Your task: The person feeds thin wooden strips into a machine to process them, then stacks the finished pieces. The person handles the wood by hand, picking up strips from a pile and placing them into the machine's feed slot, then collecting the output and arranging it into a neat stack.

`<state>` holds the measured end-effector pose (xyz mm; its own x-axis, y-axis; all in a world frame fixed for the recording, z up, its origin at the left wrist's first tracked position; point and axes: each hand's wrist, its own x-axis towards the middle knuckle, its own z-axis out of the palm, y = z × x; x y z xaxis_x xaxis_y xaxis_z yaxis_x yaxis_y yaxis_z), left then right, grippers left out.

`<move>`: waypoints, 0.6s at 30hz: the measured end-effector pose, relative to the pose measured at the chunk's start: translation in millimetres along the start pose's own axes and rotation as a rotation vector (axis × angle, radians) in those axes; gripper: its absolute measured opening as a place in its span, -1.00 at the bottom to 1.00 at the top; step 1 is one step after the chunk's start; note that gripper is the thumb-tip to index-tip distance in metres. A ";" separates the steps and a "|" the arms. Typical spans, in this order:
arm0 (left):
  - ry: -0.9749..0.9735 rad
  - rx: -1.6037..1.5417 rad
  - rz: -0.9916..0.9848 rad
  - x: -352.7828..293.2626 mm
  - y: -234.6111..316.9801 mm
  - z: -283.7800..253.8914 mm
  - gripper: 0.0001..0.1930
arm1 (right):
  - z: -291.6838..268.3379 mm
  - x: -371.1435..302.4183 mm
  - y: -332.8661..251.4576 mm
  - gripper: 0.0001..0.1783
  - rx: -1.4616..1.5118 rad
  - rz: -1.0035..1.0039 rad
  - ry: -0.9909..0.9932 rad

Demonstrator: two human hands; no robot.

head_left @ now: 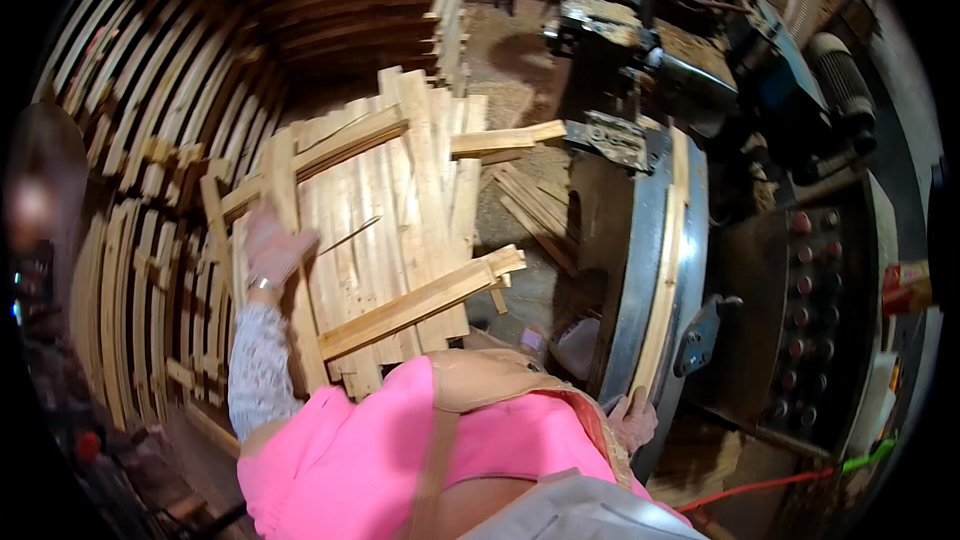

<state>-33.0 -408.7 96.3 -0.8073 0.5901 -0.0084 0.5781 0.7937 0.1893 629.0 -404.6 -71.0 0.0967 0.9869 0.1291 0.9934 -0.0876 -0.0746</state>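
My left hand (272,245) lies flat with its fingers spread on a loose stack of pale wooden slats (385,230) laid across two cross battens. It presses on the stack's left edge and grips nothing that I can see. My right hand (633,420) rests at the near end of a long thin wooden strip (665,280) that lies along the curved metal bed of a machine (625,270). Its fingers touch the strip's end; whether they close on it is hidden by my pink top.
Tall piles of stacked slats (160,140) fill the left and the far side. More slats lie on the sawdust floor (530,205). A dark woodworking machine (700,70) with a panel of red buttons (810,310) stands right. A red cable (770,485) runs at lower right.
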 end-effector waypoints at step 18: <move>-0.026 0.021 -0.098 -15.6 -20.1 22.7 -0.25 | 80.1 297.5 -105.1 -0.66 0.228 -0.324 0.336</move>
<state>-29.4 -430.5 70.3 -0.8571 0.5126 -0.0516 0.4989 0.8508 0.1653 548.3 -90.9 -103.9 -0.1618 0.8573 0.4887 0.9405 0.2839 -0.1865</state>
